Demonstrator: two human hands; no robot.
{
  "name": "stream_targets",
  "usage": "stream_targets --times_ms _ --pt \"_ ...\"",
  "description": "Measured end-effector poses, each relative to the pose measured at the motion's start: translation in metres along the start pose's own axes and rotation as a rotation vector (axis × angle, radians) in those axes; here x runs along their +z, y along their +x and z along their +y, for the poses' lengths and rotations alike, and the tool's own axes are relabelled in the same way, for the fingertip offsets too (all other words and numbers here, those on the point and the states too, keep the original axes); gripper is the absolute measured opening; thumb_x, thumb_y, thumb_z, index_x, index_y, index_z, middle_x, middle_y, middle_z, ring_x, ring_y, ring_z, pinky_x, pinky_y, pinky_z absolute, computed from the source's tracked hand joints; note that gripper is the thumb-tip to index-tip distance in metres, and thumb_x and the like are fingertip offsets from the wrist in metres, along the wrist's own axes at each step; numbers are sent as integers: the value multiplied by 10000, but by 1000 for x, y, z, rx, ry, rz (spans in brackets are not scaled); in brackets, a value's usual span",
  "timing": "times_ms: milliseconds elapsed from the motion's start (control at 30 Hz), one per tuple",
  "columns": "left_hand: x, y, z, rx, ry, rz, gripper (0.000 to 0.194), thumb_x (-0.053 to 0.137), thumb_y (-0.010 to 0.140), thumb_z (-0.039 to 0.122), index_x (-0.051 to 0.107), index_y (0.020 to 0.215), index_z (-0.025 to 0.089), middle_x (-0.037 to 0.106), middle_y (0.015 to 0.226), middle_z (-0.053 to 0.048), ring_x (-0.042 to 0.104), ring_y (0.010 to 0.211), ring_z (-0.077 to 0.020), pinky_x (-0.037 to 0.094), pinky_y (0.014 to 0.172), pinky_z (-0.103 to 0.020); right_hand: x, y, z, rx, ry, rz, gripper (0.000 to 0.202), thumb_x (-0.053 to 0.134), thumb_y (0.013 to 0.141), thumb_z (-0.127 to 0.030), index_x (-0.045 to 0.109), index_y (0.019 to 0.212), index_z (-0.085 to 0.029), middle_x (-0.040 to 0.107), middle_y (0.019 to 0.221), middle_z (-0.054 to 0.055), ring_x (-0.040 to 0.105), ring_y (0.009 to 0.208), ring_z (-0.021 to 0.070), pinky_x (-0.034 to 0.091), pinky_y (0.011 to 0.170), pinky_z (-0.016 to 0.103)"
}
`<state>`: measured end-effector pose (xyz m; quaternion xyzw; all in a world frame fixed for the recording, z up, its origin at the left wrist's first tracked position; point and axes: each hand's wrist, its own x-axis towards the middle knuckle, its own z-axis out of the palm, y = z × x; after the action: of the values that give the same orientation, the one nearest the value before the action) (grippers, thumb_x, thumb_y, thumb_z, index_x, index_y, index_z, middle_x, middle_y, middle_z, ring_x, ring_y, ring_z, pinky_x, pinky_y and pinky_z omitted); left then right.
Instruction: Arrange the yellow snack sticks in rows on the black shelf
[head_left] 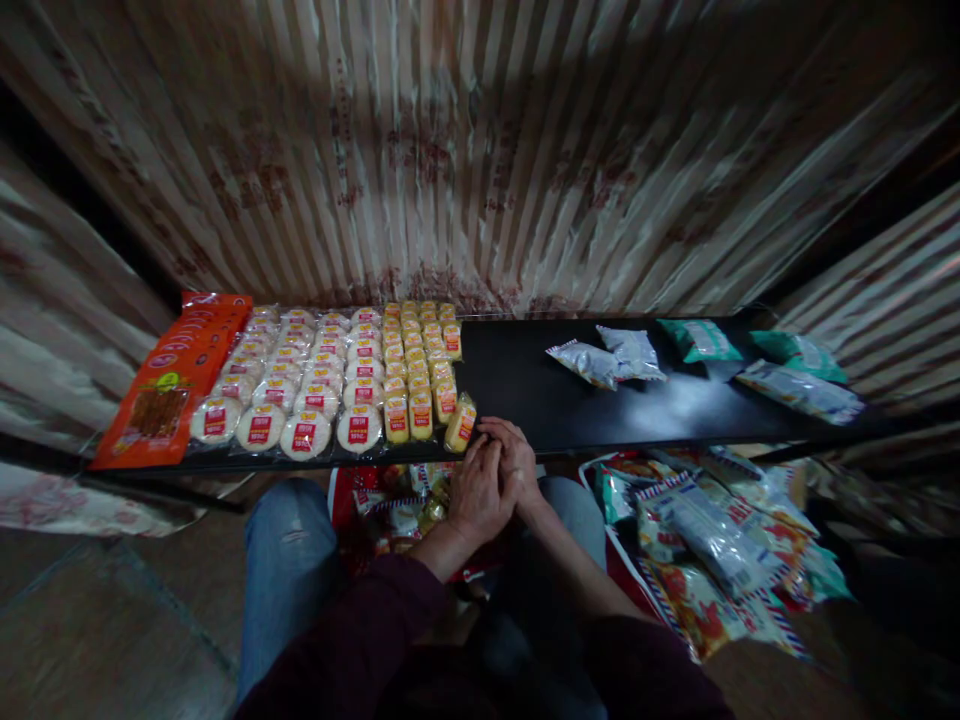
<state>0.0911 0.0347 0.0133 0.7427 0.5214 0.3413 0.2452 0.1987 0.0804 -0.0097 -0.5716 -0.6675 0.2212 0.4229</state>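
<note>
1. Now, look at where your hands are. They meet at the front edge of the counter (525, 400), the left hand (477, 497) lying partly over the right hand (519, 458).
2. The grip of each hand is loosely curled. Neither clearly has hold of anything, and because the fingers overlap you cannot tell whether something small sits between them.
3. The tilted yellow packet (460, 423) is the thing closest to you. It leans at the right end of the front row, just beside your left fingertips and apart from its neighbours.
4. To place it well, judging by the rows, take it by its short sides, stand it square and slide it flush against the yellow packets (417, 370). Don't push hard, since a shove could skew the files behind it.
5. Counted, one yellow packet is loose. The rest stand in roughly three files, packed too tightly for a sure total.
6. The round cracker packs (305, 395) run four across the front row. The rows behind blur together, so you cannot count them.
7. The orange packs (176, 385) overlap at the far left, so their number is unclear.
8. On the bare right half lie two silver packets (609, 357), two green packets (699, 340) and one long pale packet (799, 392), all well apart from your hands.
9. A heap of packets (705, 560) lies below the counter to your right, too jumbled to count.
</note>
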Motion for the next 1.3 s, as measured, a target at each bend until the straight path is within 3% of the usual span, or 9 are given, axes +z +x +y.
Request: stream_targets --times_ms 200,300,433,567,667,933,1133,1300 --pt "-12 21 5 -179 -154 -11 400 366 915 289 508 1255 133 588 1271 -130 526 1207 -203 391 1065 -367 -1 13 -8 208 116 -5 327 420 822 -251 650 1050 -209 699 1034 61 649 927 213 502 879 372" --pt "-13 18 6 -169 -209 27 433 358 914 277 469 1303 121 534 1338 -142 487 1254 -206 384 1072 -363 -2 19 -13 257 76 -17 325 426 872 -336 621 1108 -227 705 1037 60 662 903 212 509 865 369" --pt "-15 -2 3 -116 -179 177 386 411 854 176 538 1216 136 574 1230 -137 522 1183 -217 408 1048 -386 -2 24 -22 266 -39 -27 366 466 873 -373 584 1180 -212 692 1075 84 651 978 226 489 910 375" --pt "-19 -17 -4 -182 -129 338 413 410 796 66 551 1174 154 483 1234 -127 507 1176 -213 460 988 -375 -1 30 -28 286 -65 -71 454 530 844 -353 525 1269 -192 674 1128 92 664 930 212 503 891 366" --pt "-19 -20 -8 -193 -143 303 416 404 787 42 552 1162 146 455 1239 -129 507 1180 -213 472 976 -368 0 34 -25 253 -28 -82 427 552 832 -352 553 1235 -210 672 1133 77 665 871 187 519 856 352" --pt "-18 -18 -6 -236 -189 256 431 404 771 36 532 1167 143 546 1162 -125 551 1105 -209 464 958 -375 3 38 -11 164 191 -74 277 615 773 -353 671 999 -203 696 983 38 639 865 166 513 841 320" --pt "-27 -21 -6 -339 -181 246 444 411 773 71 511 1192 177 592 1051 -83 587 1018 -192 471 908 -344 -7 61 -33 26 171 -270 229 645 763 -314 709 950 -200 682 873 22 624 801 152 504 778 290" --pt "-26 -20 -13 -378 -184 223 471 420 769 85 482 1232 141 579 1060 -102 593 988 -196 483 872 -344 -9 81 -57 -49 9 -328 212 636 781 -232 715 976 -211 659 874 15 602 757 126 478 749 260"
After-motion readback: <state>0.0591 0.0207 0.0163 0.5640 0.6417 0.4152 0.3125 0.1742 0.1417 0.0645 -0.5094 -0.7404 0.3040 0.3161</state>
